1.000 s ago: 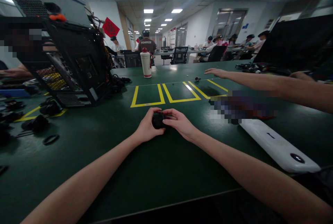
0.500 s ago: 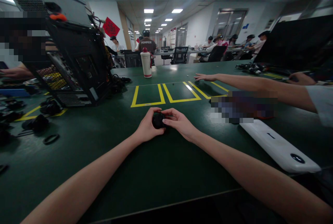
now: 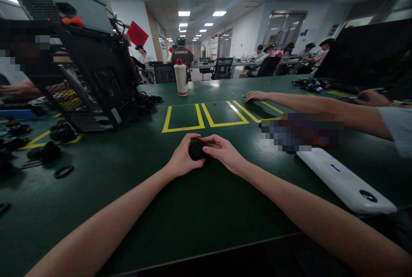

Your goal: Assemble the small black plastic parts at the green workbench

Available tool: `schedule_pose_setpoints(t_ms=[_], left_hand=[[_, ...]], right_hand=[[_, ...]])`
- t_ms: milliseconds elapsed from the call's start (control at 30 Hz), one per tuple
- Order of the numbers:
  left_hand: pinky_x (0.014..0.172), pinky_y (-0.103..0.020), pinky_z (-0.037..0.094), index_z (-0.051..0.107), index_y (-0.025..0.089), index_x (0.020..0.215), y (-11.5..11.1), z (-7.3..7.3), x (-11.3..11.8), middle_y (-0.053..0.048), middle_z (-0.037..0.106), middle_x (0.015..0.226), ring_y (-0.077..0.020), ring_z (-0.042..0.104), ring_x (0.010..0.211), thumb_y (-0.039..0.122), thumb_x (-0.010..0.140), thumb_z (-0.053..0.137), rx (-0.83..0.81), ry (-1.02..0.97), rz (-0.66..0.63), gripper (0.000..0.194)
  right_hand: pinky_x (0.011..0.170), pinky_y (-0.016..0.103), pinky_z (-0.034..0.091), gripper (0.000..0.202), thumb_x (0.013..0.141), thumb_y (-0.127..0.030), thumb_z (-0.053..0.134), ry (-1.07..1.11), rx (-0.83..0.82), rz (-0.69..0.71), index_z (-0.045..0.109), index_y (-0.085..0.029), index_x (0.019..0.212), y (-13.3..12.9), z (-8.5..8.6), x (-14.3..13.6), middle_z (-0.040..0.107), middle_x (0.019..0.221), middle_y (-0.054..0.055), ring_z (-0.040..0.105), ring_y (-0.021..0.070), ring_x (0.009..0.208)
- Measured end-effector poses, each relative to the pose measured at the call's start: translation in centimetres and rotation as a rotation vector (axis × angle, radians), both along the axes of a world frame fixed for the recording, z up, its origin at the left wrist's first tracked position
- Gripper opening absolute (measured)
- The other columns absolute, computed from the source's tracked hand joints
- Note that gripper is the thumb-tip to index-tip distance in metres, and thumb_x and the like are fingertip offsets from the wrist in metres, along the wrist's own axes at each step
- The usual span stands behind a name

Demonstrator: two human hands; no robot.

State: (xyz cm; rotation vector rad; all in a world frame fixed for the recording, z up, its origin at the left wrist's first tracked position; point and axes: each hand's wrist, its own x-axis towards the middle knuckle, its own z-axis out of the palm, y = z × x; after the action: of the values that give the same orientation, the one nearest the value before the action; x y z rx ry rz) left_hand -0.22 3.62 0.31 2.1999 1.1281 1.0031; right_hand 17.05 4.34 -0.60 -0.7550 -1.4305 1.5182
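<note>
Both forearms stretched forward; left hand and right hand fingers clasp small black part

Single head-worn view, looking forward and slightly down along the green surface, both forearms entering from the bottom edge, left hand and right hand close at centre, wide-angle, room stretching far behind.

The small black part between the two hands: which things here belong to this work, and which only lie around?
In hand:
- small black part, held by left hand and right hand

Lying about:
- white bottle
- open computer case
- black ring
- white flat device
</note>
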Motion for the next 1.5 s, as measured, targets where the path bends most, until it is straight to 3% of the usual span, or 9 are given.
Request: schedule_pose_setpoints(t_ms=[367,567,767,933,1133,1333,1500], left_hand=[[0.083,-0.037,0.044,0.033,0.023,0.113,0.19,-0.42,0.09,-0.006,0.051,0.110,-0.0225,0.055,0.097,0.021,0.061,0.066,0.025,0.011,-0.011,0.062],[0.085,-0.040,0.043,0.033,0.024,0.114,0.06,-0.24,-0.01,-0.007,0.050,0.111,-0.0238,0.054,0.100,0.022,0.062,0.066,0.003,0.001,-0.020,0.061],[0.085,-0.041,0.044,0.033,0.024,0.114,0.11,-0.38,0.09,-0.007,0.050,0.111,-0.0241,0.055,0.100,0.021,0.062,0.066,-0.006,-0.021,-0.010,0.061],[0.088,-0.042,0.042,0.033,0.023,0.114,0.06,-0.24,0.10,-0.007,0.050,0.112,-0.0252,0.052,0.106,0.019,0.062,0.064,-0.021,-0.039,-0.003,0.061],[0.087,-0.040,0.042,0.034,0.023,0.113,-0.01,-0.15,0.13,-0.007,0.050,0.110,-0.0239,0.054,0.102,0.020,0.061,0.066,-0.007,-0.033,-0.025,0.062],[0.087,-0.040,0.043,0.034,0.022,0.113,0.02,-0.27,0.18,-0.008,0.050,0.112,-0.0237,0.054,0.101,0.021,0.062,0.066,-0.003,-0.024,-0.012,0.060],[0.087,-0.040,0.042,0.034,0.022,0.113,0.00,-0.26,0.20,-0.008,0.049,0.114,-0.0245,0.053,0.104,0.020,0.062,0.065,0.001,-0.018,-0.004,0.060]], right_hand=[[0.091,0.037,0.041,0.034,0.063,-0.009,0.067,0.008,0.020,0.017,0.056,-0.021,0.093,-0.11,0.25,0.12,0.057,0.102,0.001,0.053,0.0164,0.100],[0.088,0.038,0.043,0.023,0.071,-0.019,0.063,-0.031,-0.008,0.007,0.056,-0.021,0.093,-0.10,0.29,0.22,0.057,0.101,0.002,0.055,0.0155,0.095],[0.093,0.037,0.039,0.036,0.066,-0.015,0.066,-0.051,-0.026,0.004,0.055,-0.020,0.100,0.20,0.06,0.28,0.056,0.102,0.003,0.053,0.0160,0.099],[0.087,0.039,0.042,0.041,0.064,-0.012,0.067,-0.103,0.018,0.007,0.054,-0.025,0.102,-0.13,0.09,0.36,0.054,0.100,0.002,0.052,0.0172,0.097],[0.084,0.038,0.044,0.021,0.072,-0.024,0.062,-0.056,0.000,-0.023,0.055,-0.022,0.092,-0.41,0.53,0.03,0.054,0.099,0.002,0.053,0.0163,0.094],[0.090,0.039,0.041,0.033,0.069,-0.018,0.064,-0.061,-0.024,-0.018,0.054,-0.022,0.101,-0.01,0.41,0.01,0.054,0.104,0.003,0.052,0.0167,0.099],[0.084,0.041,0.045,0.035,0.068,-0.017,0.065,-0.140,0.019,-0.004,0.055,-0.024,0.101,-0.06,0.33,0.46,0.054,0.101,0.003,0.053,0.0184,0.095]])
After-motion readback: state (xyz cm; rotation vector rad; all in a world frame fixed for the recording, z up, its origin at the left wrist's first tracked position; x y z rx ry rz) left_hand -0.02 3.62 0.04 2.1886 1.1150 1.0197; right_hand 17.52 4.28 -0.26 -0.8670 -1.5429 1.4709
